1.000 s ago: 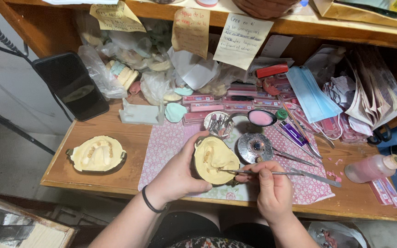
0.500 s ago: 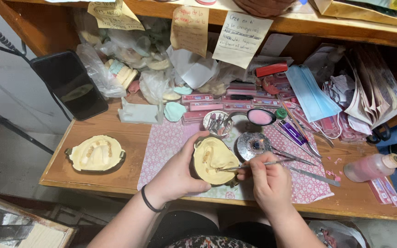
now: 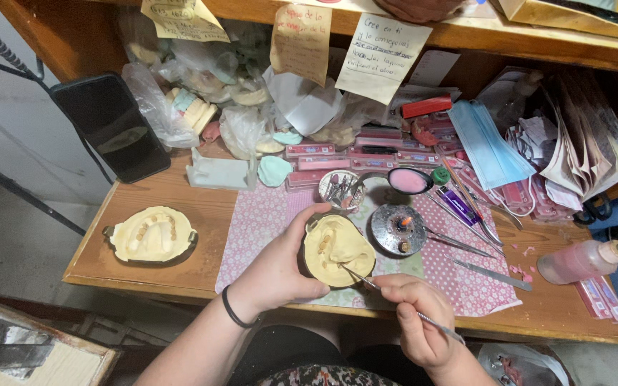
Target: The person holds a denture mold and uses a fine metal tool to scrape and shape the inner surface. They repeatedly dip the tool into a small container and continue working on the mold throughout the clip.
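My left hand [image 3: 275, 268] grips a round flask filled with pale yellow plaster [image 3: 337, 249] that has a row of teeth set in it, holding it over a pink patterned mat [image 3: 266, 214]. My right hand [image 3: 416, 318] pinches a thin metal instrument [image 3: 380, 289]; its tip touches the plaster near the flask's lower edge. A black band circles my left wrist.
A second plaster-filled flask [image 3: 151, 234] lies at the left of the wooden bench [image 3: 180, 193]. A small round burner [image 3: 398, 229], a dish of burs [image 3: 341, 187], a pink-filled bowl [image 3: 409, 181], loose metal tools [image 3: 491, 274], a squeeze bottle [image 3: 581, 261], a dark phone [image 3: 112, 129], bagged casts and paper notes surround them.
My right hand has drawn back toward me and the instrument tip has shifted from the flask's middle to its lower edge. My left hand keeps the flask in place.
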